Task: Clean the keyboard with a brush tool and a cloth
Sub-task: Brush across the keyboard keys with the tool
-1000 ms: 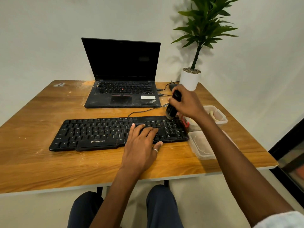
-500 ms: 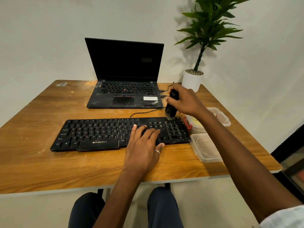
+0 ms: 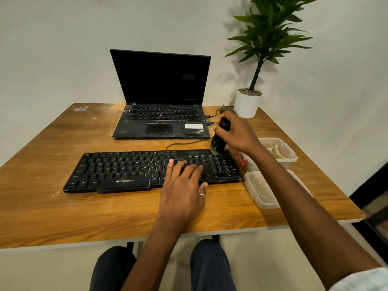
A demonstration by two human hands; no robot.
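Bristles of the brush tool (image 3: 218,141) touch the upper right corner of the keyboard (image 3: 126,171), which lies across the middle of the frame on the wooden table (image 3: 63,206). My right hand (image 3: 237,133) grips the brush's black body, fingers curled round it. My left hand (image 3: 182,192) rests flat, fingers straight, on the keys right of centre. At upper centre the laptop (image 3: 161,91) stands open.

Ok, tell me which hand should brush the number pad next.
Right. The right hand grips the brush tool, bristles down at the far edge of the keyboard, just above the number pad. The left hand lies flat on the keys, holding no tool.
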